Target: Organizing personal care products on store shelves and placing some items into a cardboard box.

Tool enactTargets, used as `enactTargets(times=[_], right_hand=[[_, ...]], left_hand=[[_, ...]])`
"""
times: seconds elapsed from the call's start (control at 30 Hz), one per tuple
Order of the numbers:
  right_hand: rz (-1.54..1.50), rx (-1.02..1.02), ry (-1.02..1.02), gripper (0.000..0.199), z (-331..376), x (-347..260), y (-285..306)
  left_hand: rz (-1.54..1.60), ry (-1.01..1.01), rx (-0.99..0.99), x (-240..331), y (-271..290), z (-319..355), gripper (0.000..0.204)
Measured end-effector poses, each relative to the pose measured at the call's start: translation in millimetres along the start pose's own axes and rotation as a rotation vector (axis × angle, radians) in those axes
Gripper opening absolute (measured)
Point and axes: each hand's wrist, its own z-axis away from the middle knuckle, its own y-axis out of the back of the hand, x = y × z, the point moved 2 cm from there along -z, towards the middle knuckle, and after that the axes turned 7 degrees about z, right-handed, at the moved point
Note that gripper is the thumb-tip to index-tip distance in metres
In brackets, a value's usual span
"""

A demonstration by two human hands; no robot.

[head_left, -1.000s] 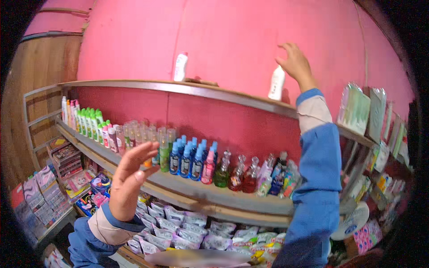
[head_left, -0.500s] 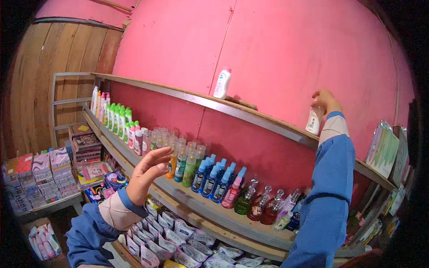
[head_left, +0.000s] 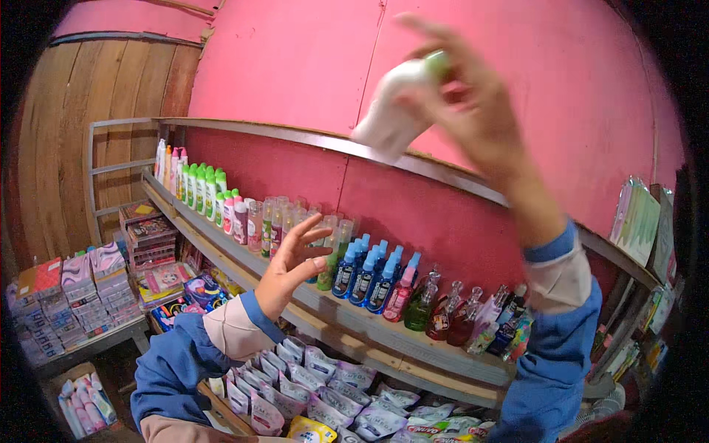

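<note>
My right hand (head_left: pixel 473 111) is raised in front of the pink wall and grips a white bottle (head_left: pixel 391 111) with a green cap, tilted and blurred. It hovers just above the upper shelf (head_left: pixel 295 136). My left hand (head_left: pixel 295 266) is open with fingers spread, held in front of the middle shelf (head_left: pixel 369 325), close to a row of blue spray bottles (head_left: pixel 369 277) and clear bottles (head_left: pixel 295 221). It touches nothing that I can see.
Green and white bottles (head_left: pixel 196 184) line the middle shelf's left end; red and dark bottles (head_left: pixel 465 317) its right. Pouches (head_left: pixel 325 384) fill the lower shelf. Stacked packets (head_left: pixel 81 288) sit at the left, hanging packs (head_left: pixel 639 218) at the right.
My right hand has taken the white bottle off the upper shelf at the right and swung it left and closer to me. The second white bottle on that shelf is out of sight.
</note>
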Motion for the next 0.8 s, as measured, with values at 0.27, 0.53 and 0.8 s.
enactTargets(times=[0.27,0.53,0.8], right_hand=[[-0.273,-0.398,-0.074,0.068,48,-70,-177],[-0.061,-0.507,0.021,0.058,-6,-50,-269],[1.047,0.006,-0.36,0.047,-68,149,-190]], left_hand=[[0.412,0.271,-0.034,-41,90,58,0.057],[0.385,0.337,-0.066,-23,201,123,0.057],[0.168,0.544,0.192,12,312,273,0.074]])
